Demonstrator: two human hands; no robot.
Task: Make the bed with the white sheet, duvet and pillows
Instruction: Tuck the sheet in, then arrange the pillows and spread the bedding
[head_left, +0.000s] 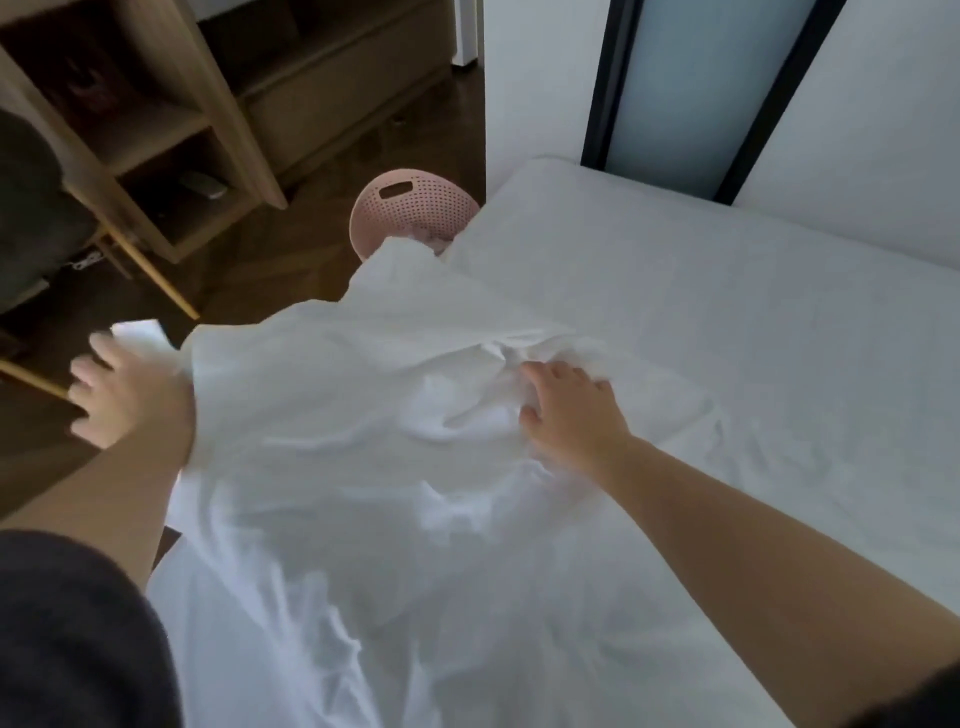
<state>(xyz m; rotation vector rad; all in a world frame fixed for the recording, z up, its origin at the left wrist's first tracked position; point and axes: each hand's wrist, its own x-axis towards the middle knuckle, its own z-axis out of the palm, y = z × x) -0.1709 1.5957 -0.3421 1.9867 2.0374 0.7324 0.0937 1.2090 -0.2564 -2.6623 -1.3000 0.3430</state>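
Crumpled white fabric sheet (363, 415), lower centre of frame: heaped and creased over the left side of the white mattress (727, 312). Step: spreading the sheet. Right hand (571, 410): fingers curled into a bunched fold. Left hand (130, 389), blurred, left edge: fingers splayed by the sheet's border; hold cannot be told. Next, probably: pull fabric flat toward upper right.

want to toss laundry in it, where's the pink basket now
In the head view the pink basket stands on the floor at upper centre, beside the bed, its lower part hidden behind the white sheet, right of the wooden shelf unit.
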